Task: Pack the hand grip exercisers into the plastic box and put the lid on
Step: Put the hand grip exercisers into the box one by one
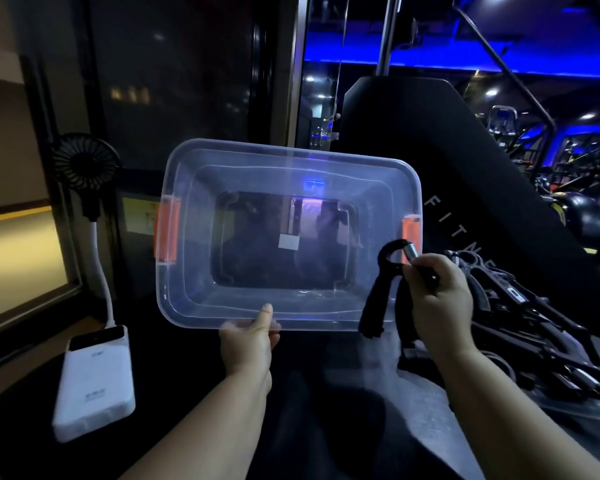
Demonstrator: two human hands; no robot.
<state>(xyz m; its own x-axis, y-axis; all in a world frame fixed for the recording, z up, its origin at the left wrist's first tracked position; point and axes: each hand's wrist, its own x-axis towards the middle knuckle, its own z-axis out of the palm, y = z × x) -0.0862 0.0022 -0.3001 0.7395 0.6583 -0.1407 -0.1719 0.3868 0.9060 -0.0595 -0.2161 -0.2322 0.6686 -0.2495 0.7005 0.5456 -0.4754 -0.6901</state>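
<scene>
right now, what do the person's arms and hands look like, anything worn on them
The left hand and right hand wear no gloves, and no rings or watch show. The left forearm and right forearm are sleeveless up to the frame edge.

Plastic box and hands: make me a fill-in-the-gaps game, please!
The left hand holds the plastic box, which is ____ inside. The right hand grips a black ____. The box's side latches are ____. Missing words: empty; hand grip exerciser; orange.
</scene>
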